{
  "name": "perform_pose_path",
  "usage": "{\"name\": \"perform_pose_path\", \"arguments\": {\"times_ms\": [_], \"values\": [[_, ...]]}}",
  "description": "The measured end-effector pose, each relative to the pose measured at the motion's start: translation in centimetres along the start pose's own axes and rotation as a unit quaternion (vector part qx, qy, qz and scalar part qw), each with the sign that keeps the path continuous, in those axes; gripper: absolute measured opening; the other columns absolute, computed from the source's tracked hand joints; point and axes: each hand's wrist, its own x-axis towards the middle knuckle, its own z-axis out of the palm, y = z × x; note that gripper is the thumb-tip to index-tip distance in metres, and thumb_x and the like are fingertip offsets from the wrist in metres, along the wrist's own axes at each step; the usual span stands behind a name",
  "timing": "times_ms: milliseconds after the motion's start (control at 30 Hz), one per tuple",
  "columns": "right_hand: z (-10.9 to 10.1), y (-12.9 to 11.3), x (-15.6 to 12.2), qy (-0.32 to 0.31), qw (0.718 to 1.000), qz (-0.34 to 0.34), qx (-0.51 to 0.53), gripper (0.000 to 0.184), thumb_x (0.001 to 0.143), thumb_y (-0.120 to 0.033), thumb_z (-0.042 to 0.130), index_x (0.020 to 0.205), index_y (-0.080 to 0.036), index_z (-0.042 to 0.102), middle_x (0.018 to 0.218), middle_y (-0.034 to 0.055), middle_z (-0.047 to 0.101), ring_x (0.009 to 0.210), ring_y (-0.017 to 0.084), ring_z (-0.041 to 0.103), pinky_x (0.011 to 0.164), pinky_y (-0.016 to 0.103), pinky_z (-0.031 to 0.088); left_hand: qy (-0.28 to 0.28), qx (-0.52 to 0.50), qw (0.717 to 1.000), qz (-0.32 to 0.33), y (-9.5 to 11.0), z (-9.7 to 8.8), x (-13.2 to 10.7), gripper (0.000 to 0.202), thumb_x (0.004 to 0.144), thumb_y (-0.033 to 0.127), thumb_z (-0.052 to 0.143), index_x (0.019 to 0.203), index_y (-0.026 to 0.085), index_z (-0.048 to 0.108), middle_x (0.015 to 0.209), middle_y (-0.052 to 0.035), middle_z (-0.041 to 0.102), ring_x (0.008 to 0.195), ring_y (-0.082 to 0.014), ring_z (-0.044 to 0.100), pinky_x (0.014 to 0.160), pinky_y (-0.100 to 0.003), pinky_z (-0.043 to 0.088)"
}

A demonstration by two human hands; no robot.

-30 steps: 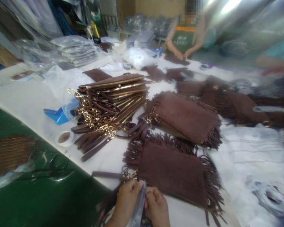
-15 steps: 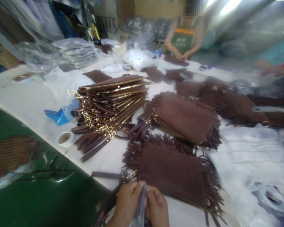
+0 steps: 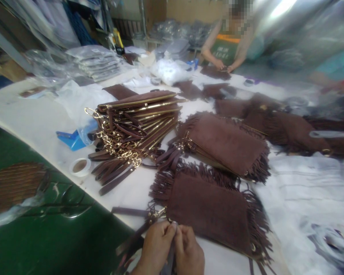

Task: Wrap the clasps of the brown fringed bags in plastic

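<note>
At the bottom centre, my left hand (image 3: 156, 244) and my right hand (image 3: 188, 248) are closed, thumbs and fingertips pinched together at nearly one spot. Between them hangs a thin greyish strip (image 3: 169, 263); its upper end is hidden by my fingers. Just beyond them lies a brown fringed pouch (image 3: 209, 208), flat on the table. A gold clasp (image 3: 160, 212) and a dark wrist strap (image 3: 129, 211) stick out at its left, close to my left hand. A second fringed pouch (image 3: 229, 143) lies behind it.
Left of centre stands a fanned stack of brown zipped pouches (image 3: 140, 122) with gold chains and straps. A tape roll (image 3: 80, 167) and a blue dispenser (image 3: 73, 140) sit near the table edge. White plastic bags (image 3: 306, 191) lie right. A co-worker (image 3: 225, 51) works across the table.
My fingertips have come closer together over the top of the strip, covering more of it. The view has shifted slightly. Across the table, the co-worker's hands have moved a little.
</note>
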Motion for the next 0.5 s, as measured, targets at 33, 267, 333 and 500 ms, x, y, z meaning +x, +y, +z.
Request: {"name": "perform_pose_path", "arguments": {"times_ms": [33,267,333,500], "values": [[-0.1,0.0,0.0,0.006,1.000,-0.008,-0.020,0.040,0.088,-0.060,0.042,0.082,-0.025,0.061,0.070,0.0039,0.074,0.060,0.023,0.067,0.056,0.028,0.041,0.000,-0.013,1.000,-0.008,0.0,0.0,0.1,0.038,0.085,0.042,0.046,0.056,0.019,0.053,0.054,0.0010,0.051,0.055,-0.0159,0.047,0.054,-0.027,0.028],[-0.1,-0.5,0.0,0.004,1.000,-0.024,0.019,0.044,0.087,-0.064,0.043,0.080,-0.025,0.063,0.069,0.0028,0.073,0.060,0.021,0.068,0.058,0.026,0.043,-0.014,-0.143,0.989,-0.038,-0.7,-0.2,0.4,0.037,0.076,0.047,0.057,0.055,0.017,0.054,0.054,0.0020,0.042,0.054,-0.0137,0.039,0.050,-0.025,0.028],[-0.1,-0.7,-0.2,-0.006,0.999,-0.017,0.049,0.045,0.085,-0.064,0.046,0.082,-0.024,0.065,0.066,0.0018,0.071,0.056,0.019,0.065,0.057,0.025,0.045,-0.011,-0.193,0.979,-0.062,-1.1,0.0,0.2,0.040,0.074,0.052,0.061,0.057,0.016,0.058,0.054,0.0014,0.046,0.052,-0.0131,0.040,0.048,-0.024,0.029],[0.1,-0.1,-1.2,-0.040,0.996,0.018,0.081,0.053,0.084,-0.065,0.048,0.099,-0.020,0.071,0.056,-0.0003,0.068,0.044,0.015,0.057,0.048,0.021,0.044,0.040,-0.279,0.955,-0.096,-1.5,0.7,-0.5,0.041,0.071,0.055,0.066,0.067,0.015,0.061,0.055,-0.0006,0.057,0.044,-0.0123,0.046,0.044,-0.024,0.034]]}}
